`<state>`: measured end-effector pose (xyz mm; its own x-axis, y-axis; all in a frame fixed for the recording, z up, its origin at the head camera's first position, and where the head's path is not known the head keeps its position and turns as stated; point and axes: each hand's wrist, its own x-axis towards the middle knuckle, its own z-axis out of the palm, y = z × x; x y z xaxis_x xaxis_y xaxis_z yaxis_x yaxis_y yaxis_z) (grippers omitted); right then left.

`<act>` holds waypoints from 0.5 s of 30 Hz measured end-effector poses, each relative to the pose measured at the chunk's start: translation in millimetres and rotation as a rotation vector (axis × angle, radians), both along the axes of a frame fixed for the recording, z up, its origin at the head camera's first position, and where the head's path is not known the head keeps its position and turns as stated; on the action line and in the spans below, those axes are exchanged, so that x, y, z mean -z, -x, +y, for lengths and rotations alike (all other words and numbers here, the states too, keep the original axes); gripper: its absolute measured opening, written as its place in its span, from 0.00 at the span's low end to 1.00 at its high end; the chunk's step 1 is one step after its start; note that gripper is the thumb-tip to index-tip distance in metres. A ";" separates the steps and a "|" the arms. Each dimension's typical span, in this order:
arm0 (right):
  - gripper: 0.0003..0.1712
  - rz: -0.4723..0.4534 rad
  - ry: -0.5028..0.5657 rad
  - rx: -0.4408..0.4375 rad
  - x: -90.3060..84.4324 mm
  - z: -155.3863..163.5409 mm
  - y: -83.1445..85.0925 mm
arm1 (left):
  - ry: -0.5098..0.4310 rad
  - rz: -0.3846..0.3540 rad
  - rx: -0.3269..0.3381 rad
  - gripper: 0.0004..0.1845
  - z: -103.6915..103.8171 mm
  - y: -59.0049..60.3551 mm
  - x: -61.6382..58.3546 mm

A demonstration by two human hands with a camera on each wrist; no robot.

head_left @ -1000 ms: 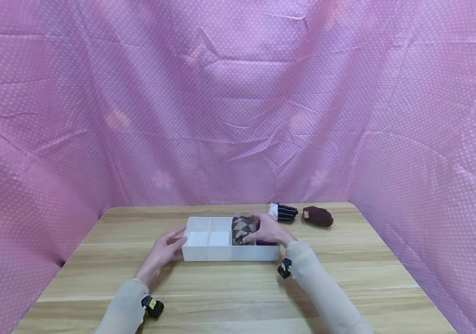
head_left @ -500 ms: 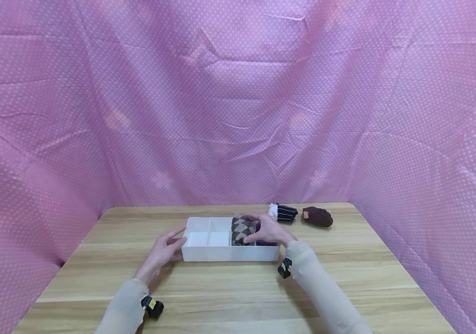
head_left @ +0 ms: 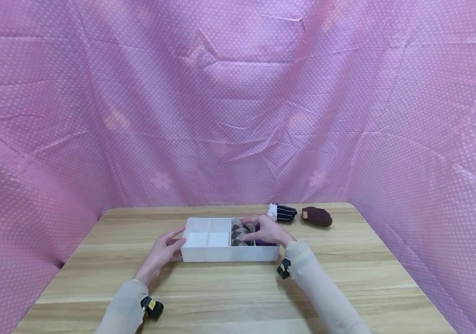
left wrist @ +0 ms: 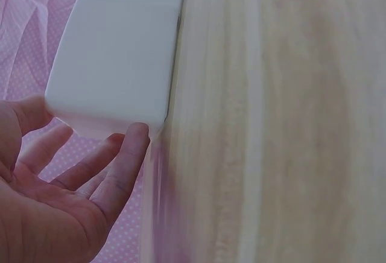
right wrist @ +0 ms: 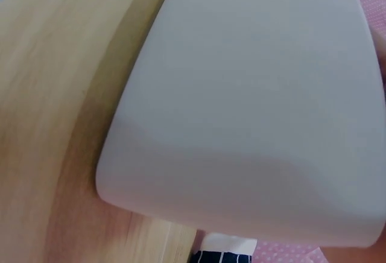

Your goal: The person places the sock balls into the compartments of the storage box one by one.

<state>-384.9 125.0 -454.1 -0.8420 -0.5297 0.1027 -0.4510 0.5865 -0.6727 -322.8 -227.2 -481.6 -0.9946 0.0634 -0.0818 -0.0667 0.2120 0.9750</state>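
Observation:
A white divided box point(head_left: 230, 253) stands on the table, its two left compartments bare. My right hand point(head_left: 268, 230) reaches into the third compartment, thumb and fingers spanning a brown-and-grey checkered rolled sock point(head_left: 241, 235) that sits low between the walls. A purple bundle point(head_left: 259, 241) lies in the rightmost compartment, partly hidden under this hand. At the box's left end, my left hand point(head_left: 168, 248) rests with fairly straight fingers point(left wrist: 129, 163) against the end wall, as the left wrist view shows. The right wrist view is mostly filled by the box's outer wall point(right wrist: 241, 112), which hides the fingers.
Behind the box to the right lie a black striped rolled sock point(head_left: 286, 213) with a white end and a dark brown rolled bundle point(head_left: 317, 216) with a small tag. Pink dotted cloth point(head_left: 238, 116) hangs around the wooden table point(head_left: 229, 297).
The checkered sock has sunk lower into its compartment, and the right hand's fingers show more plainly over its far end. My left hand and the box have hardly moved.

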 end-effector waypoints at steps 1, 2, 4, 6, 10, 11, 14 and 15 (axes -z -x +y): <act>0.35 0.000 0.000 0.001 0.1 0.0 -0.3 | 0.004 -0.001 -0.001 0.30 -0.3 0.0 0.3; 0.35 -0.004 0.001 0.002 0.2 0.1 -0.6 | 0.007 -0.004 -0.004 0.30 -0.5 0.0 0.7; 0.35 -0.016 0.003 0.002 0.0 0.7 -1.3 | 0.016 -0.009 -0.003 0.30 -1.1 0.2 1.4; 0.35 -0.029 0.016 0.005 -1.1 1.2 -2.2 | 0.017 -0.012 -0.004 0.30 -1.1 0.3 1.4; 0.35 -0.047 0.054 0.023 -3.5 2.7 -2.6 | 0.010 0.000 -0.004 0.30 -0.7 0.2 1.3; 0.34 -0.044 0.064 0.030 -3.6 3.2 -2.1 | 0.008 0.003 -0.002 0.30 -0.5 0.0 1.3; 0.31 -0.044 0.122 0.058 -1.8 5.0 0.8 | 0.006 0.006 -0.002 0.30 0.6 -1.4 1.4; 0.30 -0.050 0.158 0.068 -1.1 5.9 1.4 | 0.008 0.005 -0.004 0.30 1.4 -2.0 1.1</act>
<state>-386.3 130.9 -453.0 -0.8815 -0.4519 0.1368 -0.3772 0.4998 -0.7797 -320.8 -225.9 -482.6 -0.9952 0.0590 -0.0777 -0.0630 0.2194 0.9736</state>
